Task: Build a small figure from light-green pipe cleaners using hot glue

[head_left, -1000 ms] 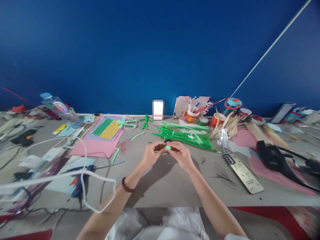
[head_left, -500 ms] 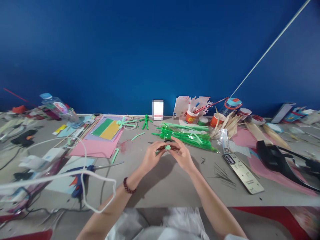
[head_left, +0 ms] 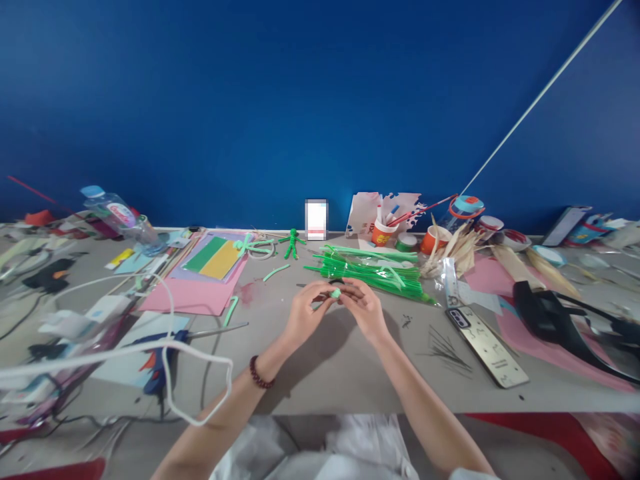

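Between the fingertips of both hands is a small light-green coiled pipe cleaner (head_left: 336, 293). My left hand (head_left: 309, 308) pinches it from the left, a beaded bracelet on the wrist. From the right, my right hand (head_left: 363, 308) closes its fingers on the same piece. Just beyond the hands lies a bundle of green pipe cleaners (head_left: 373, 273) in clear plastic. A green pipe-cleaner figure (head_left: 292, 245) stands farther back near the wall. Loose light-green pieces, one short and straight (head_left: 276, 272) and one hooked (head_left: 231, 311), rest to the left.
On the left are pink paper (head_left: 193, 300), a blue glue gun (head_left: 159, 367), a white cable (head_left: 200, 352) and a tilted bottle (head_left: 117, 213). To the right lie a phone (head_left: 487, 347) and thin dark wires (head_left: 447, 353). A cup of markers (head_left: 384, 235) stands behind the bundle.
Both hands stay together at nearly the same spot. The right fingers have curled down and inward around the small green piece; elsewhere the table looks the same.
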### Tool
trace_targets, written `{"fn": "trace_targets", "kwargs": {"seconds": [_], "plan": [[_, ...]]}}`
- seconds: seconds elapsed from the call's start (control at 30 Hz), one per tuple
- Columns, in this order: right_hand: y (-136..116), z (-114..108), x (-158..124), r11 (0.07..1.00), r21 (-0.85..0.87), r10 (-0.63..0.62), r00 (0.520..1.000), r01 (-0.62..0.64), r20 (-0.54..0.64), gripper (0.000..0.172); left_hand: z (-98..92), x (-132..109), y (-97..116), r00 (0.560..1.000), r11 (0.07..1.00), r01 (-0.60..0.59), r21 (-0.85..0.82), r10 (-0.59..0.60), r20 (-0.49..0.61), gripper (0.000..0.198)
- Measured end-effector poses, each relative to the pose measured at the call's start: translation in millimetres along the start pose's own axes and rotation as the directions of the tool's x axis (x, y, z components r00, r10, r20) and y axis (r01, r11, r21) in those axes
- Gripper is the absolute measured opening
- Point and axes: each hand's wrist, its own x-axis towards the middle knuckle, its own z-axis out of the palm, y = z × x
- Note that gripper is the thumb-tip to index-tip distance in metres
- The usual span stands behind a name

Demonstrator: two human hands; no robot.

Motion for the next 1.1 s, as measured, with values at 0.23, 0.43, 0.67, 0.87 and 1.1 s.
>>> {"fn": "trace_targets", "kwargs": {"seconds": [0.23, 0.43, 0.67, 0.87, 1.1], "plan": [[0.7, 3.5, -0.4, 0.999, -0.045, -0.026, 0.997, 0.023, -0.077, 0.029, 3.6, -0.9, -7.0, 0.989, 0.986, 0.151, -0.073, -0.151, 0.012, 0.024], [3.0, 6.1, -1.4, 0.992, -0.118, -0.049, 0.995, 0.039, -0.089, 0.019, 3.8, 0.1, -10.1, 0.997, 0.996, 0.070, -0.059, -0.071, -0.028, 0.022], [5.6, 5.0, -0.2, 0.908, -0.359, -0.242, 0.970, 0.217, -0.023, 0.011, 3.4, 0.7, -16.3, 0.992, 0.990, -0.119, 0.072, 0.122, -0.039, 0.013], [-15.5, 9.7, -6.7, 0.814, -0.490, -0.342, 0.939, 0.312, 0.029, 0.015, 1.9, 3.5, -27.9, 0.978, 0.980, -0.179, 0.086, 0.186, -0.089, 0.015], [-37.5, 77.3, -36.8, 0.742, -0.473, -0.191, 0.827, 0.475, 0.529, 0.014, 6.6, 6.2, -35.1, 0.971, 0.981, -0.175, 0.089, 0.187, -0.151, 0.016]]}}
